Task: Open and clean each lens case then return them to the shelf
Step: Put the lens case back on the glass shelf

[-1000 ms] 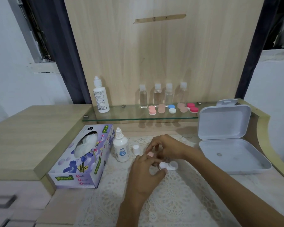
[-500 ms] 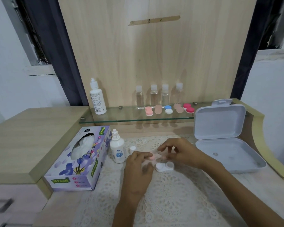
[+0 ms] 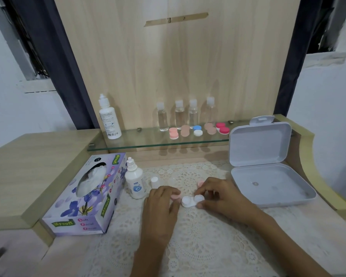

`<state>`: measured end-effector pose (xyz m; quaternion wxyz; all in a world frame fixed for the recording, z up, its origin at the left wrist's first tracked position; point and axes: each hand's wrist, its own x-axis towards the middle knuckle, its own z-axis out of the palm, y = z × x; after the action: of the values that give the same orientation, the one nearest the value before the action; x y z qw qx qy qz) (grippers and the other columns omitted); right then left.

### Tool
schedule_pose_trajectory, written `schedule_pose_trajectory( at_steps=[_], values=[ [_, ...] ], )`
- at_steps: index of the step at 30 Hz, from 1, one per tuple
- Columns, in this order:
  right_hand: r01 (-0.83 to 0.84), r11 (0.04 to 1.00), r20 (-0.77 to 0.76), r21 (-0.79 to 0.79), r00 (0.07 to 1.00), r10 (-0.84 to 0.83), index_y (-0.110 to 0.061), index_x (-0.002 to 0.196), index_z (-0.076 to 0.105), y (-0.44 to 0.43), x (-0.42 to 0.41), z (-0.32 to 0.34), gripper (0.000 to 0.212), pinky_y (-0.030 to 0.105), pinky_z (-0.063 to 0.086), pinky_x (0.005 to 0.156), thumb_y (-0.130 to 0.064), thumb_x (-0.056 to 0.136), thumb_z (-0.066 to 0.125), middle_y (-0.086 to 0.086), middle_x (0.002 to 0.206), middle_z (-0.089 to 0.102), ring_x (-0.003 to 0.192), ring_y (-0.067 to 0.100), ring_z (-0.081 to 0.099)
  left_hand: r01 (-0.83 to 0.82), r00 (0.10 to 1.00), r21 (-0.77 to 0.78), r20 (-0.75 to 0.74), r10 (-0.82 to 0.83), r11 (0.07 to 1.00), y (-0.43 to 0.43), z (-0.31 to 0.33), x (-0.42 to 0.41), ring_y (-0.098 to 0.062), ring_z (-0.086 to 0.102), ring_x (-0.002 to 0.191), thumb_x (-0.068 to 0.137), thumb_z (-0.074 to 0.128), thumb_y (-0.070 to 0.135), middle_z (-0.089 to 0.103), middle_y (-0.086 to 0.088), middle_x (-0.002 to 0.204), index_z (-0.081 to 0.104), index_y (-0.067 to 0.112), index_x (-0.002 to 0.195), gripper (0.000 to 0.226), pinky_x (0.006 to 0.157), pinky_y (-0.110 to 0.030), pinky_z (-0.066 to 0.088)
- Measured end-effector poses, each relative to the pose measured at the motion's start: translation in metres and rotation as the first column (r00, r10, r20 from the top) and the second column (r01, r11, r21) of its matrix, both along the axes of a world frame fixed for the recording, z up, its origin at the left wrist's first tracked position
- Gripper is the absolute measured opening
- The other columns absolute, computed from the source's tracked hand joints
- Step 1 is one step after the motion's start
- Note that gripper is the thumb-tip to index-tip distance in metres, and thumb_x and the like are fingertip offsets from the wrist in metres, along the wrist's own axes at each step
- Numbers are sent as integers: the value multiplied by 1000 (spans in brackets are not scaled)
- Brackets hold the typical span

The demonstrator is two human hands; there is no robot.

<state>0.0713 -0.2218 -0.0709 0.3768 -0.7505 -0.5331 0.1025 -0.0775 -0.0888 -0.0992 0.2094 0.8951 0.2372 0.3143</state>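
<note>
- Head view, workpiece: we find the white lens case (image 3: 192, 201) lying on the lace mat (image 3: 198, 248), between the two hands.
- Head view, right hand (image 3: 225, 198): it pinches the case at the case's 3 o'clock end, with the thumb on the near edge and curled fingers on the far edge.
- Head view, left hand (image 3: 160, 206): it sits at 9 o'clock of the case. Its curled fingers pinch a pink cap (image 3: 176, 196) just beside the case.
- Head view, mat: we see a second pink cap (image 3: 200, 183) at 1 o'clock of the case, partly hidden by the right fingers.
- Head view, supplies: a solution bottle (image 3: 135, 181) and a small white cap (image 3: 154, 181) stand at 10 o'clock. A tissue box (image 3: 88, 194) lies farther out at 9 o'clock.
- Head view, 2 o'clock: an open white box (image 3: 268, 176) rests with its lid upright.
- Head view, 12 o'clock: the glass shelf (image 3: 140, 144) carries five closed lens cases (image 3: 197, 131), four clear bottles (image 3: 179, 114) and a tall white bottle (image 3: 109, 120).
</note>
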Motion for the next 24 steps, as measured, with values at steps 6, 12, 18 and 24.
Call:
schedule_pose_trajectory(
  at_steps=[6,12,18,24],
  values=[
    [8,999,-5,40,1000,-8,-24,95,74,-1,-2,-2,22,13,42,67,-24,74,80,-9,89,61,79,6,55,37,986,-82,167,-23,996,-2,5,-4,1,49,96,91,61,22,53,28,99,60,29,102,14,85,-12,37],
    [21,999,9,46,1000,-21,-24,95,74,0,-3,-3,23,14,43,67,-25,73,80,-11,88,60,77,7,56,203,971,-57,139,-193,978,-5,6,-1,6,49,101,85,52,44,58,29,97,61,35,97,17,85,-5,33],
    [36,998,4,49,999,-37,-25,96,74,0,-5,-3,23,12,43,67,-26,73,80,-14,88,60,79,5,55,233,971,6,61,-233,972,-3,0,1,5,48,101,83,47,47,52,34,96,65,27,100,31,86,-3,31],
    [45,998,8,43,999,-46,-24,97,74,0,-5,-4,24,17,45,68,-26,73,80,-10,90,61,78,7,56,253,966,0,53,-253,967,-2,-3,3,4,51,102,84,56,14,64,17,107,68,22,101,23,88,-2,32]
  ],
)
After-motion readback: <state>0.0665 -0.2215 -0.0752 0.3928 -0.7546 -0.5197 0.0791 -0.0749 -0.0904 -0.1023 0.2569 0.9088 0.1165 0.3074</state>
